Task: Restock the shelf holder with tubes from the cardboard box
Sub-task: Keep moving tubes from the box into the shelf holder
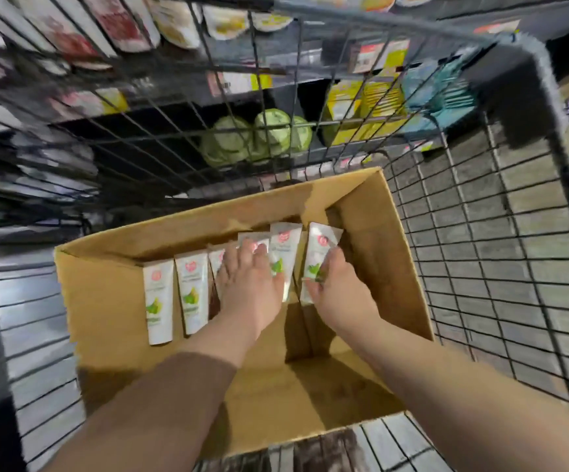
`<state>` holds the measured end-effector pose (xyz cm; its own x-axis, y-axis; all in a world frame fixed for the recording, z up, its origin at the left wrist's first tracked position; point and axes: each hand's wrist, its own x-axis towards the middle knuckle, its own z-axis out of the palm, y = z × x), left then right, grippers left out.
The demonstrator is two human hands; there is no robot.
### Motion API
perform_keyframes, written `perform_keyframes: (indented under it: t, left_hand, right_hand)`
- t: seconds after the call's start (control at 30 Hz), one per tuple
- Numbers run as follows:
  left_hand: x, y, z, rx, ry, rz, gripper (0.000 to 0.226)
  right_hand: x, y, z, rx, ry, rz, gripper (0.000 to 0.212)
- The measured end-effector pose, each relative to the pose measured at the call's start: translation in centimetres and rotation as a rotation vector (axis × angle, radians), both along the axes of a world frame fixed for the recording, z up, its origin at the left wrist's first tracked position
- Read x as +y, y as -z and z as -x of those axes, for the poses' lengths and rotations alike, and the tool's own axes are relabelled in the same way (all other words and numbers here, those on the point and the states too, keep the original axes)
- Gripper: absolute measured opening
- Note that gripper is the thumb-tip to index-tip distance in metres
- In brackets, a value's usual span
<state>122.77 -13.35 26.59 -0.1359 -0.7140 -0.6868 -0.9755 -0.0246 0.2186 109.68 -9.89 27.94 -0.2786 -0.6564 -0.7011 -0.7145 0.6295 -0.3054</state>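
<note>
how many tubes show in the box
6 tubes across the cardboard box: two at left, two partly under the left hand, one between hands, one held by the right hand. More may be hidden.

The bare left forearm (pixel 174 386) shows from about 7 o'clock up toward the centre, long and slim, uncovered along all its visible length. A shadow lies over its lower stretch, ending in a curved edge part-way to the wrist. The bare right forearm (pixel 463 396) shows from about 4 o'clock, likewise uncovered and evenly lit. The left hand (pixel 249 284), near the centre, is bare. At its 12 o'clock end are short, rounded fingernails (pixel 253 246) that look pale pink; whether they are painted cannot be told. The right hand (pixel 337 294), at 3 o'clock from the left, is also bare. Its thumbnail (pixel 307 279) looks pale, and blur hides finer detail.
</note>
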Motion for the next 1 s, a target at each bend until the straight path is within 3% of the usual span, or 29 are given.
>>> perform_keyframes:
  t: [0.2,0.4,0.67,1.0]
  left_hand:
    - [0.2,2.6,1.1,0.001,-0.071,0.037,0.064]
    - [1.2,2.1,1.3,0.005,0.022,0.014,0.066]
    - [2.8,0.5,2.3,0.211,-0.155,0.129,0.052]
    - [2.9,-1.9,0.1,0.396,-0.472,0.007,0.048]
  right_hand:
    - [0.0,1.7,-0.5,0.014,0.184,0.053,0.074]
    - [0.3,1.6,0.0,-0.043,0.249,0.042,0.071]
    - [0.7,1.4,0.7,-0.102,0.372,0.003,0.075]
    - [1.5,-0.8,0.0,-0.222,0.28,0.044,0.042]
